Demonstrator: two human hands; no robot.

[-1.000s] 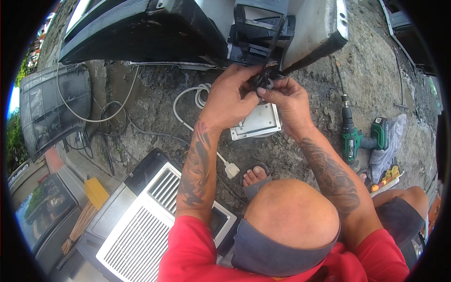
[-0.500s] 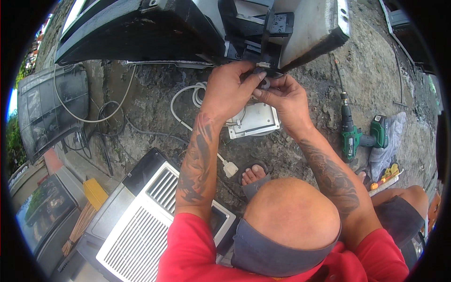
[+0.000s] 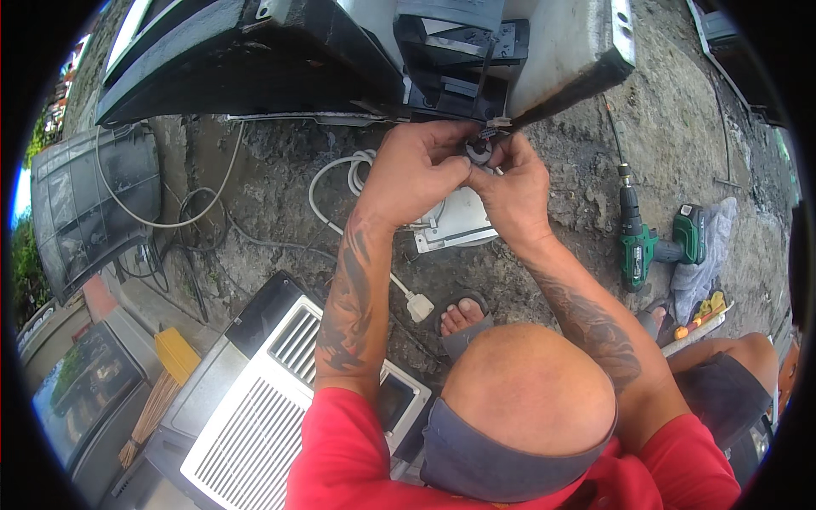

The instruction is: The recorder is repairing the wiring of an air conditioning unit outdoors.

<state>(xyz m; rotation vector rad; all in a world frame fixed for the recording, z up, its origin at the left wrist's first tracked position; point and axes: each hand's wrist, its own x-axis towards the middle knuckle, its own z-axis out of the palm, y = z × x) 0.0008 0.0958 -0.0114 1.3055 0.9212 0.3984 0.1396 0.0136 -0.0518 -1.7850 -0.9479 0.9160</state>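
My left hand (image 3: 421,170) and my right hand (image 3: 517,191) meet in front of the dark metal housing (image 3: 246,72) of an opened appliance. Between their fingertips is a small round part (image 3: 478,153), dark with a pale ring-like face. Both hands are closed on it, thumbs toward each other; the fingers behind it are partly hidden. A small connector with short wires (image 3: 496,126) shows just above the part, by the housing's lower edge. Below my hands, a white rectangular panel (image 3: 459,223) lies on the ground.
A coiled pale cable with a plug (image 3: 418,307) lies left of the panel. To the right, a green cordless drill (image 3: 637,251) rests beside a grey cloth (image 3: 705,268) and a screwdriver (image 3: 697,323). A white louvered grille unit (image 3: 255,425) stands lower left; a grey plastic tray (image 3: 98,204) is farther left.
The round part has turned so its pale ring face shows more. My right hand has shifted slightly left and down, and the wired connector above has come into clearer sight.
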